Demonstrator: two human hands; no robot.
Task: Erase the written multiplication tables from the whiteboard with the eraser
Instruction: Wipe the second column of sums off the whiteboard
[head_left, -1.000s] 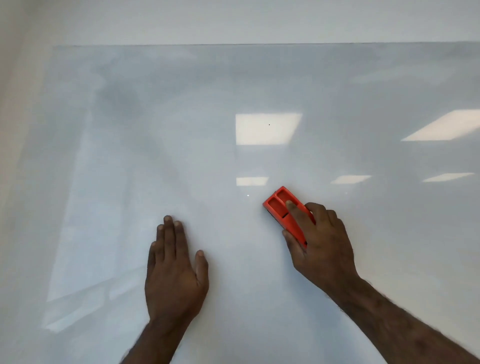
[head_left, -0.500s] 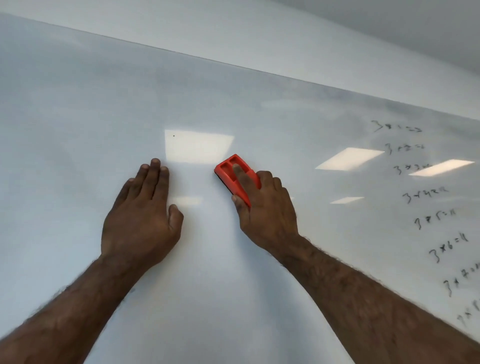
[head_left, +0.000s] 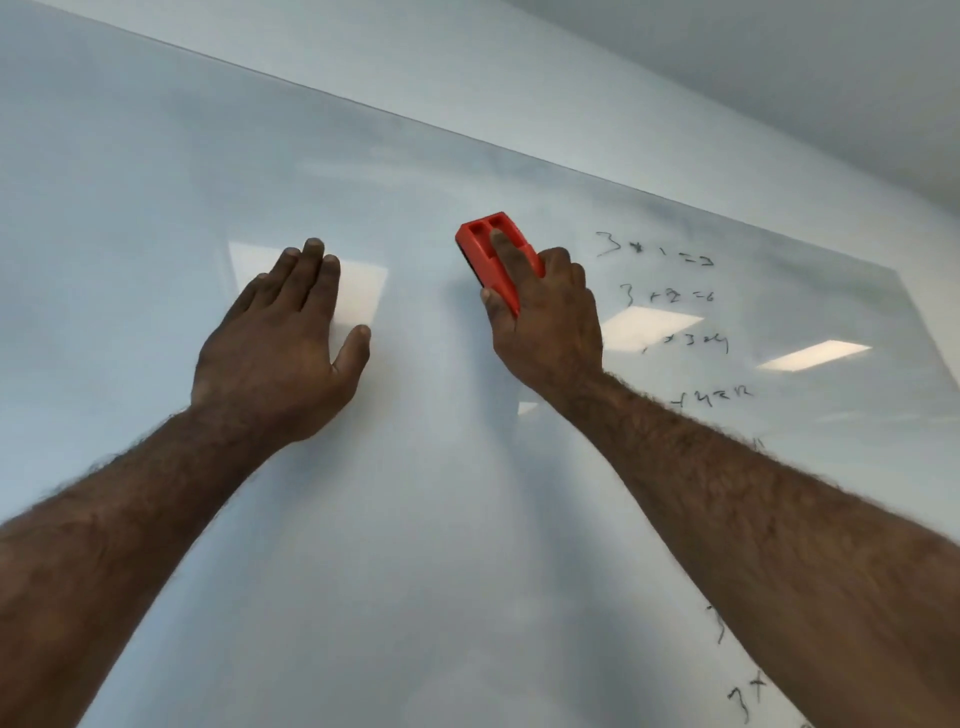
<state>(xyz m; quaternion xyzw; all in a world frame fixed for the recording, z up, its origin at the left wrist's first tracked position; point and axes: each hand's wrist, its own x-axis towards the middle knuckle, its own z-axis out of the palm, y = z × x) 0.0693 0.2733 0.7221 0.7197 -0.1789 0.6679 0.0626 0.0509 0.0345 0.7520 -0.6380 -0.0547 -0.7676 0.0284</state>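
A large glossy whiteboard (head_left: 156, 182) fills the view. A red plastic eraser (head_left: 480, 244) presses against it near the upper middle, held by my right hand (head_left: 550, 322) with one finger lying in its top groove. A column of black handwritten "3 x ..." multiplication lines (head_left: 670, 296) runs down the board just right of the eraser; my right forearm covers part of the column, and more lines show at the lower right. My left hand (head_left: 280, 353) lies flat on the board to the left of the eraser, fingers together, holding nothing.
The board's top edge (head_left: 571, 169) slants down to the right, with a plain pale wall (head_left: 675, 78) above it. Reflections of ceiling lights (head_left: 815, 353) shine on the board at right. The board left of and below my hands bears no writing.
The view has swung right and up, bringing the written column closer. My right hand has slid the eraser up and right toward the top line. My left hand stays flat on the board.
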